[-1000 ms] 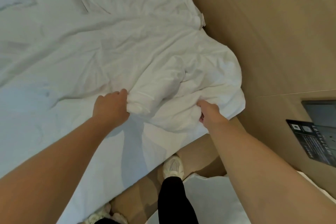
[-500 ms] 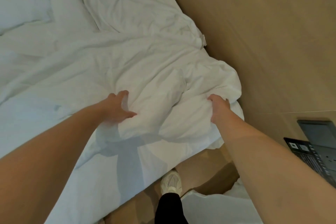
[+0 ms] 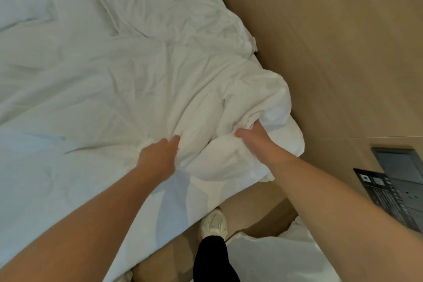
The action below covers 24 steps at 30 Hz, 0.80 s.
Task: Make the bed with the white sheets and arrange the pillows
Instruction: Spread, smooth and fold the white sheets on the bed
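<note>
The bed [image 3: 57, 190] fills the left of the view, with its near right corner just below the person. The wall [image 3: 332, 41] runs tight along its right side, which is probably why the cloth piles up there: it has no room to hang. The sheet [image 3: 137, 75] lies creased across the mattress and heaps into a thick wad at that corner. Far left, a pillow [image 3: 20, 4] lies on the bed, well clear of the work while the linen gets sorted.

Now the hands. The left hand [image 3: 158, 158] grips a fold on the wad's left side, fingers curled into the cloth. The right hand [image 3: 258, 142] is dug in on the right, thumb showing. Its fingers are buried in the folds and look closed on the sheet. The two grips sit apart on one wad, likely to find an edge and spread it flat. Nearest, a shoe [image 3: 214, 224] stands on the floor just beside the bed's edge.
</note>
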Tool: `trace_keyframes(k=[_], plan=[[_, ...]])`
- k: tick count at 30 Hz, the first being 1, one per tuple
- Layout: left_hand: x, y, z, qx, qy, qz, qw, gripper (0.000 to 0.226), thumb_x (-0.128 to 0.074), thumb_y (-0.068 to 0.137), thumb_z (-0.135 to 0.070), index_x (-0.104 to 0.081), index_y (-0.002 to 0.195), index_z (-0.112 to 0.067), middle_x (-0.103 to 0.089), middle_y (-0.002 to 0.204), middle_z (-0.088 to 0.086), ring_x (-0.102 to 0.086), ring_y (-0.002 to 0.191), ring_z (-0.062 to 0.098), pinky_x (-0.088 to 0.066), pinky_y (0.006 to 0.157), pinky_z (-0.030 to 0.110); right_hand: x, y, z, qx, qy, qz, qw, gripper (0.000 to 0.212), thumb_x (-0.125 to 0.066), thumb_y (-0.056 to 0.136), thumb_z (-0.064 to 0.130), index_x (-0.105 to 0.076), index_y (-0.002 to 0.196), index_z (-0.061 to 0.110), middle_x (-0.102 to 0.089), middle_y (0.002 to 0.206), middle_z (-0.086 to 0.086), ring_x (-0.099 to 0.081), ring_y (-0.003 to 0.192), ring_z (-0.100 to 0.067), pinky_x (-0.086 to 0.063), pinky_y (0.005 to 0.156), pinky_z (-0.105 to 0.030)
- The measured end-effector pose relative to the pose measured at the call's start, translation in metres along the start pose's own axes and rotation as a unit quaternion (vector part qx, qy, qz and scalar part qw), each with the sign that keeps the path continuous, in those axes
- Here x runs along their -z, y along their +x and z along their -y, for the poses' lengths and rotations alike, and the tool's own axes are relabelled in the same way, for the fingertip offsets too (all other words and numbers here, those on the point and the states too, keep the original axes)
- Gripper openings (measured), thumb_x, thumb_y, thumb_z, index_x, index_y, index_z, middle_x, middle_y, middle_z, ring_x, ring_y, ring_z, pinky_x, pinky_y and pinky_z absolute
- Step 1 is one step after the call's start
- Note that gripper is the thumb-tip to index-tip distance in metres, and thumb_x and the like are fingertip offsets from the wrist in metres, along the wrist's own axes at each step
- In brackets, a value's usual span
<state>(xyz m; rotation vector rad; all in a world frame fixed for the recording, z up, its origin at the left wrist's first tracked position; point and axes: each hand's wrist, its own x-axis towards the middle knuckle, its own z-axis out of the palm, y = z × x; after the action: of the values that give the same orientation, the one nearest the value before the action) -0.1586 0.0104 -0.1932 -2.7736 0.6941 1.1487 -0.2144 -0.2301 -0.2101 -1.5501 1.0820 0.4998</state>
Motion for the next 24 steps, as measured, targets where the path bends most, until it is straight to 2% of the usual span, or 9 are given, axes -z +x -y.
trace_keyframes(k=[2,5,9,12,14,17,20,22,24], plan=[[0.014,-0.003,0.013,0.050,-0.024,-0.065,0.996,0.032,-0.050,0.091,-0.019,-0.046,0.122,-0.019,-0.062,0.105,0.010,-0.062,0.094,0.032,-0.043,0.070,0.033,0.007,0.000,0.024,0.112,-0.129,-0.060,0.983,0.063,-0.059,0.093,0.012,-0.031,0.149,0.013,-0.043,0.147,-0.006,-0.041,0.135,-0.025,-0.029,0.103,-0.021],[0.051,-0.013,0.035,0.064,-0.052,-0.142,0.986,0.019,-0.050,0.090,-0.020,-0.052,0.109,-0.016,-0.065,0.098,0.012,-0.062,0.086,0.034,-0.038,0.066,0.032,0.035,-0.008,0.075,0.213,-0.292,-0.112,0.926,0.061,-0.054,0.093,0.016,-0.033,0.150,0.015,-0.050,0.142,-0.010,-0.046,0.130,-0.031,-0.037,0.107,-0.033],[0.103,-0.041,0.043,0.095,-0.117,-0.166,0.975,0.019,-0.051,0.088,-0.017,-0.054,0.107,-0.015,-0.064,0.096,0.011,-0.052,0.075,0.029,-0.037,0.066,0.032,0.073,-0.049,0.175,0.292,-0.465,-0.159,0.820,0.042,-0.055,0.094,0.022,-0.050,0.134,0.009,-0.063,0.109,-0.017,-0.059,0.101,-0.037,-0.041,0.074,-0.035],[0.128,-0.061,0.039,0.101,-0.141,-0.161,0.972,0.022,-0.050,0.086,-0.014,-0.054,0.107,-0.017,-0.065,0.095,0.009,-0.051,0.074,0.026,-0.040,0.066,0.032,0.099,-0.088,0.247,0.328,-0.567,-0.183,0.733,0.024,-0.056,0.092,0.020,-0.054,0.110,0.004,-0.049,0.080,-0.007,-0.050,0.075,-0.030,-0.036,0.065,-0.035],[0.144,-0.072,0.037,0.101,-0.134,-0.165,0.972,0.026,-0.048,0.087,-0.014,-0.054,0.111,-0.020,-0.065,0.096,0.006,-0.052,0.074,0.025,-0.040,0.065,0.031,0.122,-0.110,0.285,0.341,-0.611,-0.200,0.686,0.022,-0.057,0.092,0.020,-0.053,0.108,0.004,-0.044,0.076,-0.003,-0.048,0.071,-0.029,-0.039,0.063,-0.036],[0.169,-0.086,0.038,0.100,-0.111,-0.172,0.974,0.032,-0.046,0.089,-0.017,-0.052,0.120,-0.024,-0.065,0.100,0.003,-0.052,0.076,0.022,-0.040,0.066,0.030,0.160,-0.143,0.323,0.379,-0.647,-0.234,0.618,0.031,-0.058,0.092,0.025,-0.053,0.114,0.006,-0.059,0.087,-0.011,-0.058,0.073,-0.036,-0.047,0.061,-0.038],[0.177,-0.092,0.041,0.081,-0.083,-0.147,0.982,0.034,-0.047,0.090,-0.020,-0.050,0.123,-0.028,-0.064,0.112,-0.001,-0.060,0.090,0.023,-0.046,0.073,0.031,0.184,-0.156,0.331,0.379,-0.651,-0.233,0.615,0.035,-0.061,0.089,0.031,-0.053,0.116,0.009,-0.064,0.096,-0.012,-0.060,0.076,-0.035,-0.045,0.061,-0.036],[0.169,-0.089,0.039,0.065,-0.078,-0.093,0.991,0.040,-0.045,0.093,-0.023,-0.044,0.133,-0.031,-0.059,0.127,-0.002,-0.059,0.107,0.022,-0.048,0.084,0.032,0.185,-0.151,0.319,0.333,-0.646,-0.176,0.664,0.032,-0.061,0.086,0.031,-0.053,0.111,0.012,-0.064,0.093,-0.009,-0.059,0.075,-0.028,-0.050,0.064,-0.037],[0.149,-0.083,0.035,0.042,-0.050,-0.009,0.998,0.056,-0.046,0.094,-0.024,-0.029,0.147,-0.031,-0.048,0.142,-0.002,-0.051,0.124,0.021,-0.045,0.098,0.033,0.180,-0.132,0.293,0.246,-0.632,-0.087,0.730,0.040,-0.063,0.086,0.029,-0.050,0.121,0.013,-0.064,0.101,-0.009,-0.061,0.086,-0.027,-0.052,0.072,-0.038]])
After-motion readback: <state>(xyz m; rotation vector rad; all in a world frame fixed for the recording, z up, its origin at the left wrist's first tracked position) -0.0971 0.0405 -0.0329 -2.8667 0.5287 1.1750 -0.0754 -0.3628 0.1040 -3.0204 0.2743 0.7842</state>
